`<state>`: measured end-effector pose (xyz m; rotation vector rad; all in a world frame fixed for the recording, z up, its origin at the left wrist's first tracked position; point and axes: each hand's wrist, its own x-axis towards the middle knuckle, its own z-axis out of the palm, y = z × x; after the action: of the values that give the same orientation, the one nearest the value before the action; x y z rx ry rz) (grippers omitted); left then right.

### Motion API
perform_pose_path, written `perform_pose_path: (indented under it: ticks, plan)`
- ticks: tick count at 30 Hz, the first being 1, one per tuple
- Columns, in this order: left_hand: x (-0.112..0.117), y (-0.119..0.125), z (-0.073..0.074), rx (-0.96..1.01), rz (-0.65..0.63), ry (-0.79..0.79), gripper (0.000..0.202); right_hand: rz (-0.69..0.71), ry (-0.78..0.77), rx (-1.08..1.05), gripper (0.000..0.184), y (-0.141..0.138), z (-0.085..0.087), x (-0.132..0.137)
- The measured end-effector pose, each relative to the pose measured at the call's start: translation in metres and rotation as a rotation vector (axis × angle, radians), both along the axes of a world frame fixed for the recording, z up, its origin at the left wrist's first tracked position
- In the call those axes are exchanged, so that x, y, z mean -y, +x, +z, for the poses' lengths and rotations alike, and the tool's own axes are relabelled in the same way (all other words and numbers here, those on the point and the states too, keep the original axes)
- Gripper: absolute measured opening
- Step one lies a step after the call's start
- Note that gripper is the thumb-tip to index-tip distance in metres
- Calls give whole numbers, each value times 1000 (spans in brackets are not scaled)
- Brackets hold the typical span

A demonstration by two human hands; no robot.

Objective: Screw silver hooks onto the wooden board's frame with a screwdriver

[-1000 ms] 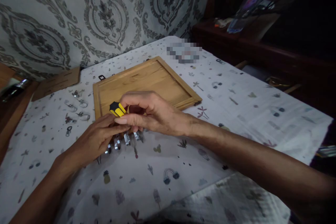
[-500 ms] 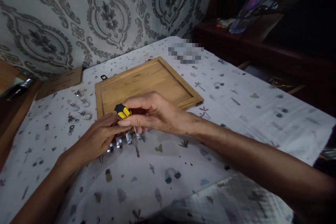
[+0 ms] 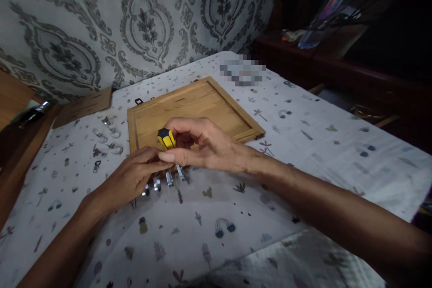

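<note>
My right hand [image 3: 205, 146] is closed around a screwdriver with a yellow and black handle [image 3: 166, 138], whose end sticks up out of the fist. My left hand [image 3: 130, 180] lies just below it with fingers pressed on a row of shiny metal hooks [image 3: 164, 181] at the near edge of a wooden board [image 3: 192, 110]. The screwdriver's tip is hidden between the two hands. Both hands touch at the fingertips.
The board lies on a table under a white patterned cloth [image 3: 303, 144]. Several small metal hooks and rings [image 3: 106, 137] are scattered left of the board. A brown flat panel [image 3: 84, 105] rests by the patterned wall. Dark wooden furniture stands at the right.
Both hands have stayed on the hooks at the board's edge. The screwdriver handle has tilted a little more upright. The view has shifted slightly.
</note>
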<state>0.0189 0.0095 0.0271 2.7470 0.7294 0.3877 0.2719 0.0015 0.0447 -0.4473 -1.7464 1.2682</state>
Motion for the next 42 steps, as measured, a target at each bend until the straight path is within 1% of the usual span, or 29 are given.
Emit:
perform_pose_path:
  ticks: [2, 6, 8, 10, 12, 14, 18, 21, 26, 30, 33, 38, 42]
  plan:
    - [0, 0, 0, 7, -3, -4, 51, 26, 13, 13, 33, 2, 1, 0]
    - [-1, 2, 5, 2, -30, 17, 51, 60, -12, 11, 33, 1, 1, 0]
    - [-1, 3, 7, -7, -32, 29, 53, 41, -13, 13, 34, 0, 1, 1]
    - [0, 4, 7, 4, -30, 19, 53, -17, 20, 1, 38, -2, 0, 2]
    - [1, 4, 5, 17, -23, -1, 50, -91, 50, -31, 42, -4, 0, 2]
    - [1, 4, 4, 7, -11, -18, 47, -122, 52, -57, 45, -5, -1, 2]
    - [0, 3, 4, -13, -9, -15, 46, -92, 23, -68, 45, -6, 0, 2]
    - [-1, 1, 2, -4, -22, -11, 47, -101, 31, -56, 45, -6, 0, 2]
    - [-2, -2, -1, -1, 6, -20, 50, -99, 46, -54, 44, -6, 1, 2]
    - [-1, -2, 1, -4, -22, 0, 52, -108, 45, -63, 43, -6, 1, 1]
    - [-1, -2, 2, 20, -8, -3, 53, -110, 47, -92, 43, -6, 0, 1]
    - [0, -4, -1, 16, 7, -26, 54, -121, 15, -60, 43, -6, 0, 2]
    - [1, -5, -4, 9, 3, -12, 54, -133, 20, -40, 43, -5, 0, 3]
